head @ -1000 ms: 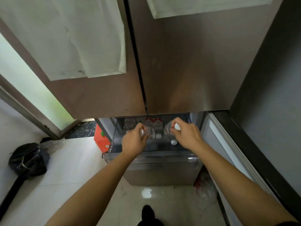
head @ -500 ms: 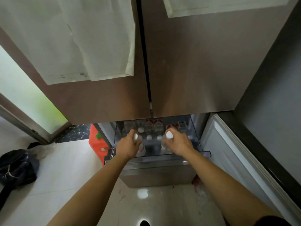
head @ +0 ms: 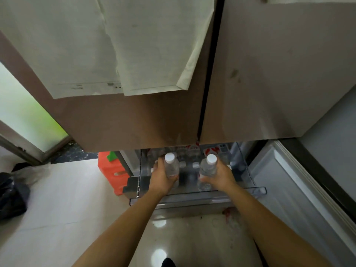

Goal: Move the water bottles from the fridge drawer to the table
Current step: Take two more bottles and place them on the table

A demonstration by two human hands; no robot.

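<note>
Over the fridge drawer [head: 192,196], my left hand [head: 162,180] is gripping one water bottle [head: 171,167], my right hand [head: 221,176] a second bottle [head: 209,167]; more bottles [head: 192,151] beyond them are waiting.

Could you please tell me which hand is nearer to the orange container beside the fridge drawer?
Left. The left hand, gripping a bottle, is just right of the orange container; the right hand is farther right.
</note>
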